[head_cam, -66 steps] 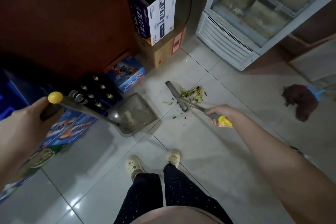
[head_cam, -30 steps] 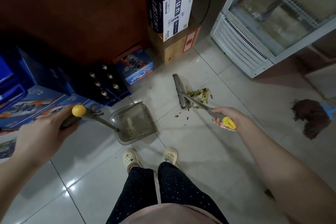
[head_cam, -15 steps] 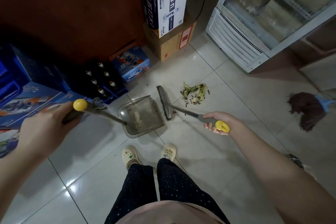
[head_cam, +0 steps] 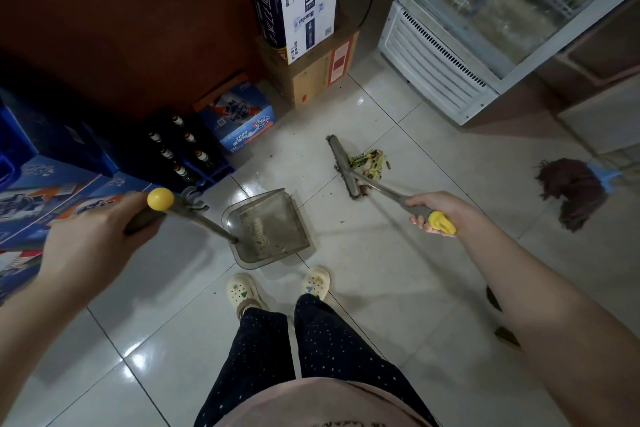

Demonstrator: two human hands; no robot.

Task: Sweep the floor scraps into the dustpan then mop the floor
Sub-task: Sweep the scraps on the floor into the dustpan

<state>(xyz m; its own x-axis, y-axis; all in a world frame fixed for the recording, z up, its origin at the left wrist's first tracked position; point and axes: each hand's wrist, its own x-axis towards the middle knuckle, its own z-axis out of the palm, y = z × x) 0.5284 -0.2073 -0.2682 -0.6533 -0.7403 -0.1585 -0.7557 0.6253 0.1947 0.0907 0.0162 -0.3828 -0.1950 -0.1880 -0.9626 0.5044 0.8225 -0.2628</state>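
Left hand (head_cam: 86, 243) has its fingers wrapped round the grip of the dustpan (head_cam: 270, 232) handle, just below the yellow ball end. The handle slopes down and to the right into the pan's rounded back corner. The pan sits flat on the tile floor (head_cam: 398, 288) just ahead of the shoes (head_cam: 242, 291), and its straight open lip faces right, toward the broom.

Right hand (head_cam: 436, 211) is curled round the broom handle just above its yellow cap. The shaft's long axis runs from the hand up and left to the broom head (head_cam: 343, 166). The head is a narrow bar on the floor, and its long axis runs from far-left to near-right, roughly parallel to the pan's lip.

Scraps (head_cam: 369, 163), a green-yellow pile, lie against the far right face of the head, so the head is between them and the pan. Bare tile with a few crumbs separates head and pan.

Mop (head_cam: 571, 191), with brown strands and a blue collar, lies on the floor at far right, well apart from the broom.

Behind the pan are a bottle crate (head_cam: 180, 152), stacked cartons (head_cam: 304, 10) and a glass-door fridge (head_cam: 485, 28).
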